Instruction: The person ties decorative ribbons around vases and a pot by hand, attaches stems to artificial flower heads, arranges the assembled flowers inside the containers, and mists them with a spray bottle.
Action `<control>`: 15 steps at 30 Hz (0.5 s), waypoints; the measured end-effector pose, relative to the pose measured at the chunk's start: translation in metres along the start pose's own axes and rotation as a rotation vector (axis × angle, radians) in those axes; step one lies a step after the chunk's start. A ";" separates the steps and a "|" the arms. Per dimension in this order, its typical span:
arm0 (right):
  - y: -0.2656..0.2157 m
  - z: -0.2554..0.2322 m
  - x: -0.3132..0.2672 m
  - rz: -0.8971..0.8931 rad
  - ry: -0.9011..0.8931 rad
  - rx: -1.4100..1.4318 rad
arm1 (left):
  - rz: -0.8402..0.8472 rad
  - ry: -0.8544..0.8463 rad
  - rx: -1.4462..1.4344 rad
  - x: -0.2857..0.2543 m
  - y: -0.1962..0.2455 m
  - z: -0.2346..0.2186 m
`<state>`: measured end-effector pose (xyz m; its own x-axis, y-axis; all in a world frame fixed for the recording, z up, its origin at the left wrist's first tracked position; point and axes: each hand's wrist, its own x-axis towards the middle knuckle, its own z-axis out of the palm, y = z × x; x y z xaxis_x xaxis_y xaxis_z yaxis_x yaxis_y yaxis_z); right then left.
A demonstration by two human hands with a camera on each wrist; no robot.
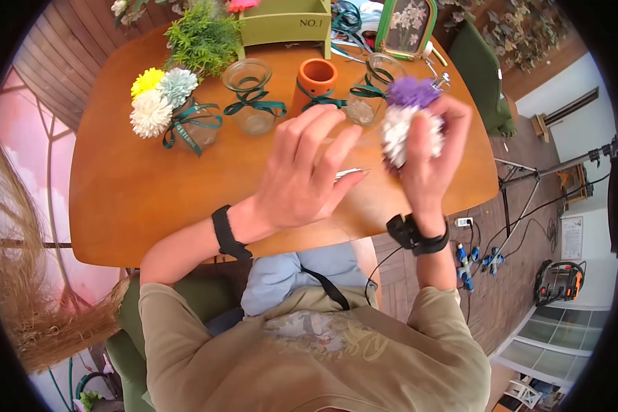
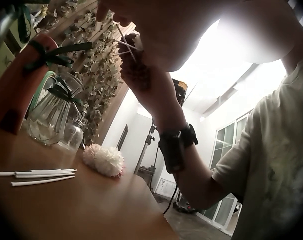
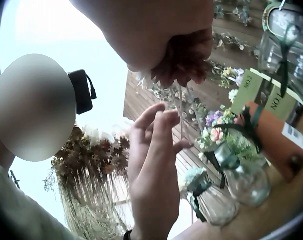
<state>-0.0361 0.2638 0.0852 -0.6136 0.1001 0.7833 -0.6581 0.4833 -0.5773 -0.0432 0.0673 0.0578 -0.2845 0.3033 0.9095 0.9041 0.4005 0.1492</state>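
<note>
My right hand (image 1: pixel 436 147) grips a purple flower (image 1: pixel 412 90) and a white flower (image 1: pixel 395 134) by their heads, above the table's right side. Thin pale stems (image 3: pixel 181 112) extend from the blooms toward my left hand (image 1: pixel 309 165). That hand is raised with loosely bent, spread fingers; in the right wrist view its fingertips are beside the stems, and no firm pinch shows. Several white sticks (image 2: pixel 44 175) lie on the table, partly covered by my left hand in the head view. A whitish-pink flower (image 2: pixel 109 160) rests near the table edge.
Along the back stand a vase of yellow, blue and cream flowers (image 1: pixel 151 113), a ribboned glass jar (image 1: pixel 254 117), an orange pot (image 1: pixel 316 77), another glass jar (image 1: pixel 364 103), a green box (image 1: pixel 285 27) and a framed picture (image 1: pixel 406 27). A tripod (image 1: pixel 529 175) stands at right.
</note>
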 end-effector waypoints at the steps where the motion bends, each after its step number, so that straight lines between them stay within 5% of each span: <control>1: -0.004 -0.002 -0.013 0.146 0.000 0.119 | -0.046 -0.053 0.010 0.001 0.001 0.001; 2: -0.017 0.003 -0.025 0.290 0.001 0.240 | -0.040 -0.054 0.002 -0.001 0.002 0.000; 4: -0.009 0.010 -0.041 0.222 0.039 0.115 | -0.231 -0.470 -0.056 -0.013 0.003 0.001; 5: -0.001 0.011 -0.045 0.119 0.019 0.020 | -0.183 -0.519 -0.117 -0.020 0.000 0.007; 6: 0.007 0.013 -0.049 0.019 0.001 -0.076 | -0.179 -0.527 -0.124 -0.028 -0.001 0.010; 8: 0.012 0.012 -0.059 0.103 0.018 -0.027 | -0.397 -0.633 -0.352 -0.035 0.000 0.014; 10: 0.012 0.010 -0.065 0.441 0.006 0.077 | -0.412 -0.654 -0.402 -0.038 0.001 0.017; 15: 0.026 -0.009 -0.062 0.185 -0.081 -0.196 | -0.310 -0.664 -0.331 -0.041 -0.005 0.020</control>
<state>-0.0108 0.2776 0.0235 -0.7535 0.1365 0.6431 -0.4391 0.6234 -0.6469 -0.0427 0.0703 0.0115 -0.5744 0.7126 0.4027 0.7707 0.3051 0.5594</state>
